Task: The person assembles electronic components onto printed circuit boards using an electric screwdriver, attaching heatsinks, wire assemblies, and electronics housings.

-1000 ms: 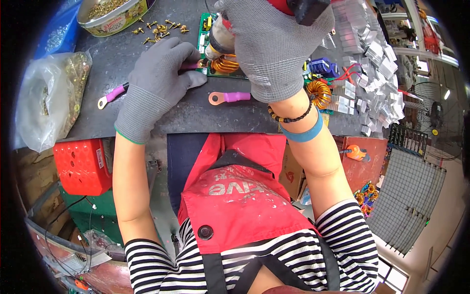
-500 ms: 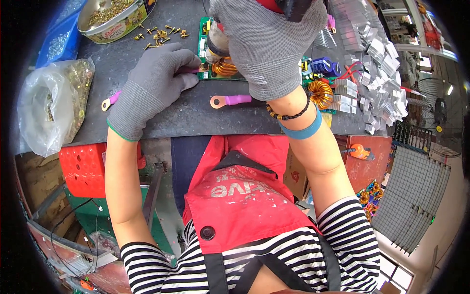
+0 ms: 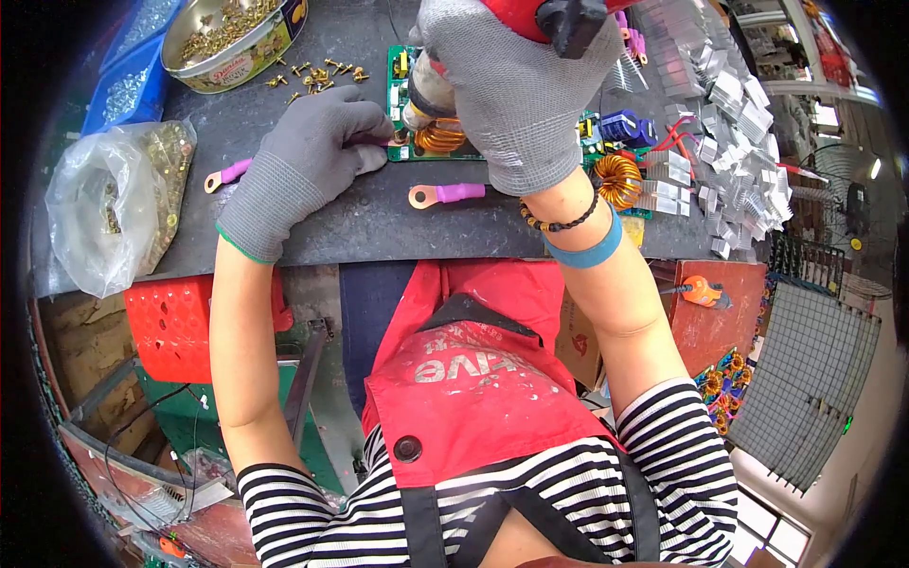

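Your view has shifted slightly; your left hand (image 3: 317, 142) still pinches a purple-sleeved cable lug (image 3: 385, 142) between its fingers at the circuit board's (image 3: 395, 76) near-left corner, on the dark surface (image 3: 365, 222); your right hand (image 3: 525, 90) still grasps the red-and-black power driver (image 3: 516, 17) above; work there seems ongoing.

A dark worktop (image 3: 331, 227) is spanning the upper part of the frame; a small light (image 3: 875, 168) is shining near the right edge, and a window (image 3: 754, 514) is glowing lower right, below a grey grid panel (image 3: 803, 364).
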`<state>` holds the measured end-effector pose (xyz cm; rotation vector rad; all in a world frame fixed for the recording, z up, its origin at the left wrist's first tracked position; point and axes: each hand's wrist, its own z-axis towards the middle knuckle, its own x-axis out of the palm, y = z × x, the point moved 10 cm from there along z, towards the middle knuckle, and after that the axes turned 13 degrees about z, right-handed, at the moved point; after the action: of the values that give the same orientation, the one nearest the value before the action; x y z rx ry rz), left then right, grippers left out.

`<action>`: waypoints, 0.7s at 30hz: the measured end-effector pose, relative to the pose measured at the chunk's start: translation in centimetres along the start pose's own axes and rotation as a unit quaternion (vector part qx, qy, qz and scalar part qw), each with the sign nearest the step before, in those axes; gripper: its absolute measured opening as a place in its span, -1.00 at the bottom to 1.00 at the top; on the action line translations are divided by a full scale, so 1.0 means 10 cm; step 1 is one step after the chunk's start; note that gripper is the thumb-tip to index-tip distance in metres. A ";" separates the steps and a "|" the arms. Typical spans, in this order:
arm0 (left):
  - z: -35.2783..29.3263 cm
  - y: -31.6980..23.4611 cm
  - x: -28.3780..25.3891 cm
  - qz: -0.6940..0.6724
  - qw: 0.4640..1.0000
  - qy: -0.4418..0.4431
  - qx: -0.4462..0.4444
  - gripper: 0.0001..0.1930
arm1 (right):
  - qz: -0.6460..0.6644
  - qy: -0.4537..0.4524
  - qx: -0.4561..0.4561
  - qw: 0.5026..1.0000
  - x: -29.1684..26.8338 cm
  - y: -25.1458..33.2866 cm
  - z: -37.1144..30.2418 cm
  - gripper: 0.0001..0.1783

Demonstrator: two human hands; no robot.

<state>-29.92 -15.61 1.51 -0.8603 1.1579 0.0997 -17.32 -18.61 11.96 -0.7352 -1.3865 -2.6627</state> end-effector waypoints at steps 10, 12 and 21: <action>-0.23 -0.67 -1.09 0.039 0.948 -0.314 0.029 -0.68 | -0.134 0.006 -0.085 0.987 -0.02 0.09 -0.01 -0.68; -0.38 -1.06 -1.32 0.072 0.906 -0.414 0.038 -0.73 | -0.175 0.003 -0.057 0.983 -0.04 0.02 -0.01 -0.52; -0.07 -1.78 -1.14 0.320 0.867 -0.383 -0.009 -0.71 | 0.163 -0.069 0.188 0.966 -0.22 -0.65 -0.11 -0.63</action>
<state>-26.79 -24.31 20.59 -0.3411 0.6312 0.9223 -17.49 -15.99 5.58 -1.0121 -1.5781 -2.0564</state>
